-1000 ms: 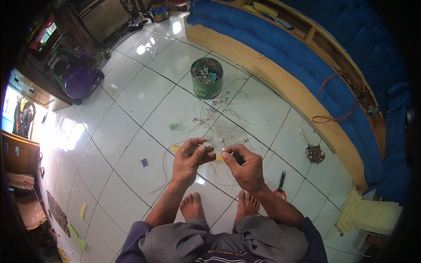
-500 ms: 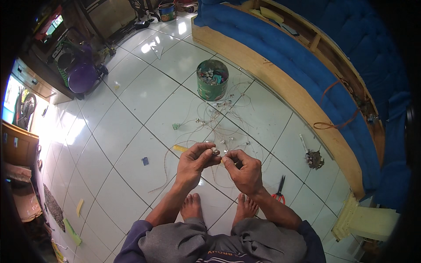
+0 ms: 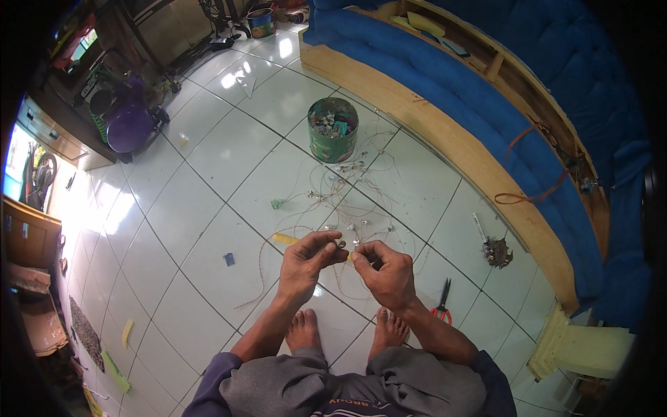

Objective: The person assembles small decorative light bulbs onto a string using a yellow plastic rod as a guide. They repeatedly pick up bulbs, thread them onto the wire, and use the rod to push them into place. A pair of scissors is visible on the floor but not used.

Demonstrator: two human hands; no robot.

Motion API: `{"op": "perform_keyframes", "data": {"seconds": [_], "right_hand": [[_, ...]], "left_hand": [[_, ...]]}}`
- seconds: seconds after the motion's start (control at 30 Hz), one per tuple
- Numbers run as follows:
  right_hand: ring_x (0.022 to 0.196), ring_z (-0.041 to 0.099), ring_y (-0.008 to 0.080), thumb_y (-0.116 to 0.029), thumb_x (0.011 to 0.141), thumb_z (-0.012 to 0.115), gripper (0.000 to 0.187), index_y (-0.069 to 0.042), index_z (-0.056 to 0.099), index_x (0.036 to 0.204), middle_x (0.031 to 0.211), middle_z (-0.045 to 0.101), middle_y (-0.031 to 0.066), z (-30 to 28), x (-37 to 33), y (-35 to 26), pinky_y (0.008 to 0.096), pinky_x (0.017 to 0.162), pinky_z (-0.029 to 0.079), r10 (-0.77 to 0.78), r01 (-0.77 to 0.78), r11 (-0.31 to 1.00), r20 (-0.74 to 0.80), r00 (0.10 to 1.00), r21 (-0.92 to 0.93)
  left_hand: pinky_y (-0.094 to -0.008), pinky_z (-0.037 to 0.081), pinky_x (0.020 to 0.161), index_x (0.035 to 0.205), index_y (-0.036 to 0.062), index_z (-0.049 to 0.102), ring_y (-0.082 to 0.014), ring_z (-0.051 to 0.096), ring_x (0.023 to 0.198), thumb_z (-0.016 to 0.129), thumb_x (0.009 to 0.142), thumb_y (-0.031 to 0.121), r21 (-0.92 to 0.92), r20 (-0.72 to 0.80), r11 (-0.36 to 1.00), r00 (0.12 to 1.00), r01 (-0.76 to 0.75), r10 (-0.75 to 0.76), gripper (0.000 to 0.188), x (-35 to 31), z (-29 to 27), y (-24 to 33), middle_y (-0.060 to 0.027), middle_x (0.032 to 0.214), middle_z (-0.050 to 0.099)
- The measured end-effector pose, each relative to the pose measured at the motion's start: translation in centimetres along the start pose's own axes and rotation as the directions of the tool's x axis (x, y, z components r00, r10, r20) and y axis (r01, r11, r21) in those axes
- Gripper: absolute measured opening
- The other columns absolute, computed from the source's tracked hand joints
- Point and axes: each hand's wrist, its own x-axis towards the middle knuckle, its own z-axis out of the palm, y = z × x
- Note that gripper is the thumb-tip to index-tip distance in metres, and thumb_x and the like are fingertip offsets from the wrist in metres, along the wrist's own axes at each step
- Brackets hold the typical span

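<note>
Left hand: the left hand (image 3: 302, 267) was raised above the floor in front of the knees, thumb and forefinger pinched around a small metal piece (image 3: 340, 244).
Right hand: the right hand (image 3: 388, 273) was just beside it, thumb and forefinger drawn together and the others curled in; I could not tell whether anything was caught between the tips.
Metal piece: silvery, at the left fingertips, facing the right hand and clear of the floor.
Under the hands: a yellow strip (image 3: 285, 238) lay on the floor, partly hidden behind the left hand.
Feet: two bare feet (image 3: 303, 329) were planted apart on the tiles, nearer the body than the hands.
Wires: beyond the hands spread a loose tangle of thin wires (image 3: 265, 272) with shiny bits (image 3: 351, 227) among them, and a small green piece (image 3: 276, 203) to its left.
Scissors: red-handled scissors (image 3: 442, 306) lay right of the right hand, dark blades pointing away from the person.
Blue scrap: a small blue piece (image 3: 229, 259) lay well apart on the left.
Tin: a green tin (image 3: 333, 147) stood upright past the wires, open at the top, with mixed scraps inside.
Right edge: a dark clump (image 3: 497, 254) lay near the blue upholstered furniture (image 3: 479, 97).
</note>
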Motion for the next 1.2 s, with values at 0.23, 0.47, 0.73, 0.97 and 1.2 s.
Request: {"op": "perform_keyframes", "data": {"seconds": [0.23,0.47,0.73,0.97,1.2], "right_hand": [[0.06,0.069,0.0164,-0.021,0.094,0.072,0.019,-0.002,0.073,0.099,0.074,0.073,0.0105,0.2,0.0,0.3,0.0311,0.056,0.054,-0.039,0.04,0.999,-0.011,0.999,0.026],[0.059,0.064,0.008,-0.021,0.097,0.072,0.023,-0.002,0.072,0.11,0.076,0.073,0.006,0.6,-0.3,-0.3,0.0261,0.054,0.05,0.111,-0.122,0.982,0.083,0.99,0.141],[0.059,0.065,0.0077,-0.019,0.097,0.073,0.029,-0.005,0.072,0.121,0.076,0.074,0.008,1.3,0.0,2.0,0.0261,0.052,0.048,-0.079,0.074,0.995,0.077,0.994,0.071],[0.067,0.065,0.0166,-0.012,0.096,0.073,0.017,-0.004,0.072,0.11,0.077,0.066,0.0062,2.6,0.5,5.0,0.031,0.063,0.054,-0.201,0.209,0.962,-0.059,0.978,0.179],[0.06,0.051,0.0014,-0.016,0.099,0.07,0.008,-0.014,0.067,0.107,0.085,0.065,-0.0042,0.9,-0.1,2.7,0.0204,0.043,0.026,0.352,-0.522,0.449,0.393,0.849,0.726]], "left_hand": [[-0.0336,0.057,0.094,0.128,-0.0048,0.064,-0.0206,0.072,0.1,0.065,0.101,0.01,0.088,0.056,0.995,0.997,-0.056,0.051,0.031,-0.3,0.2,-0.2,-0.0132,0.107,0.073],[-0.0372,0.06,0.087,0.133,-0.0047,0.051,-0.0235,0.072,0.096,0.069,0.098,0.011,0.097,0.044,0.995,0.999,-0.033,0.028,0.042,-0.2,0.3,-0.3,-0.0179,0.107,0.07],[-0.0342,0.053,0.098,0.146,-0.0003,0.034,-0.0182,0.065,0.111,0.067,0.101,0.015,0.323,0.132,0.946,0.99,-0.003,-0.042,0.058,-0.5,0.1,-0.5,-0.0152,0.112,0.072],[-0.0345,0.051,0.096,0.15,0.0031,0.034,-0.0188,0.062,0.11,0.063,0.104,0.032,0.054,0.202,0.996,0.977,0.066,-0.075,0.061,-0.2,0.0,-1.7,-0.0138,0.122,0.065],[-0.0334,0.05,0.096,0.146,0.006,0.049,-0.015,0.06,0.107,0.074,0.097,0.026,0.13,0.343,0.985,0.937,-0.115,0.064,0.058,0.5,-0.7,-4.7,-0.0062,0.123,0.06]]}}
